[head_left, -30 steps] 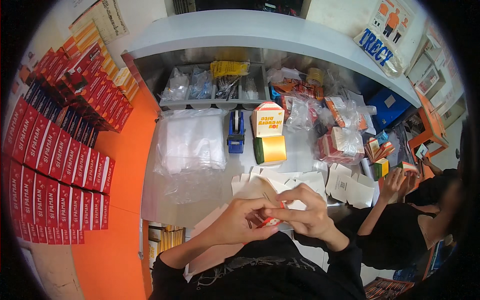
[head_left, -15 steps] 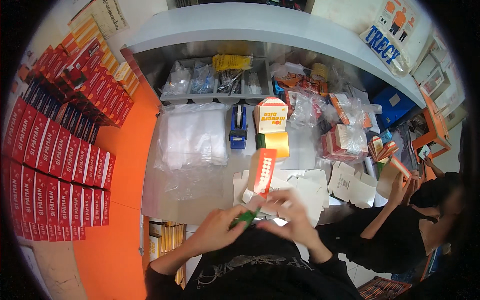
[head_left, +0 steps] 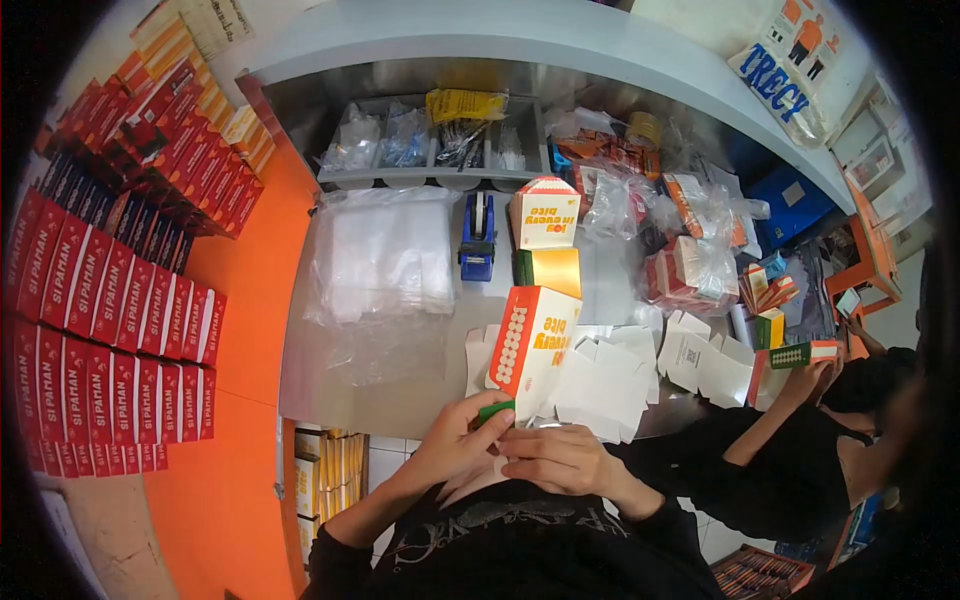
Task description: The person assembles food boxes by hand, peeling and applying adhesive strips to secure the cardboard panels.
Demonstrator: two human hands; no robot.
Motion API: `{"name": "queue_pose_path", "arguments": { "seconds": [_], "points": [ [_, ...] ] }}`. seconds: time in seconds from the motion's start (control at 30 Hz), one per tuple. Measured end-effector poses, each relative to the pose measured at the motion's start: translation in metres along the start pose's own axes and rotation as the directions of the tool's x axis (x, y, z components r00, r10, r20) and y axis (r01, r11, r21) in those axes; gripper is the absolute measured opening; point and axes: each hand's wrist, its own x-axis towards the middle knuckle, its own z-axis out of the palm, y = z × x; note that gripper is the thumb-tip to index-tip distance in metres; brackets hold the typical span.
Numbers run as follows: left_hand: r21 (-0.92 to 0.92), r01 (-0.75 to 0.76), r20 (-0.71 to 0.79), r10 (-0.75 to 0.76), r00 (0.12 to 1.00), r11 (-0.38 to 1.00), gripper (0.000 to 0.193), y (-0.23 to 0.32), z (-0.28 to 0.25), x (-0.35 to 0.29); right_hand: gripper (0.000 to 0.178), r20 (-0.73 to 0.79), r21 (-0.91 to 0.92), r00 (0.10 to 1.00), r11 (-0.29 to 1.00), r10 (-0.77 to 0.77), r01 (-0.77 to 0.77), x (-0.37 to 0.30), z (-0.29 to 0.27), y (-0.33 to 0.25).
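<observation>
A red and white cardboard food box (head_left: 545, 345) with yellow lettering stretches from my hands out over the table. My left hand (head_left: 462, 440) grips its lower end, the thumb beside a green side panel (head_left: 494, 411). At the same end, my right hand (head_left: 560, 460) has its fingers curled and pressed to the cardboard. White flaps show between and beneath my hands. Just beyond lie a stack of matching folded boxes (head_left: 545, 220) and an open box part (head_left: 550, 270) with a yellow inside and green edge. Flat white box blanks (head_left: 610, 380) spread right of the held box.
A blue tape dispenser (head_left: 478, 240) stands beside a pile of clear plastic bags (head_left: 390, 255). Behind is a grey divided tray (head_left: 430, 175). Stacked red boxes (head_left: 110, 390) line the left. At right, a co-worker's hand (head_left: 808, 378) holds a similar box.
The held box has turned, showing its white lettered face. My right hand has come down and left onto its lower end. The co-worker's box has turned too, showing a green side.
</observation>
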Motion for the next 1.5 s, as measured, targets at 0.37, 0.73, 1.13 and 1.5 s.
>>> {"name": "queue_pose_path", "arguments": {
  "seconds": [0.37, 0.73, 1.13, 1.5],
  "points": [
    [0.239, -0.139, 0.008, 0.142, 0.990, 0.961, 0.021, 0.050, 0.015, -0.016, 0.027, -0.144, -0.105, 0.986, 0.990, 0.079, -0.095, 0.007, -0.024, -0.007],
    [0.171, -0.185, 0.071, 0.176, 0.982, 0.968, 0.023, 0.037, 0.005, -0.013, 0.028, -0.201, -0.068, 0.920, 0.932, 0.337, -0.357, 0.006, -0.018, -0.017],
    [-0.312, 0.030, 0.304, 0.070, 0.950, 0.950, 0.044, 0.019, 0.000, -0.014, 0.062, 0.074, -0.261, 0.958, 0.932, 0.278, -0.250, 0.029, -0.048, -0.012],
    [0.592, -0.230, -0.365, 0.512, 0.778, 0.772, 0.017, 0.045, 0.015, -0.006, 0.018, -0.331, -0.121, 0.942, 0.988, 0.048, -0.093, 0.015, -0.024, -0.013]
  ]
}}
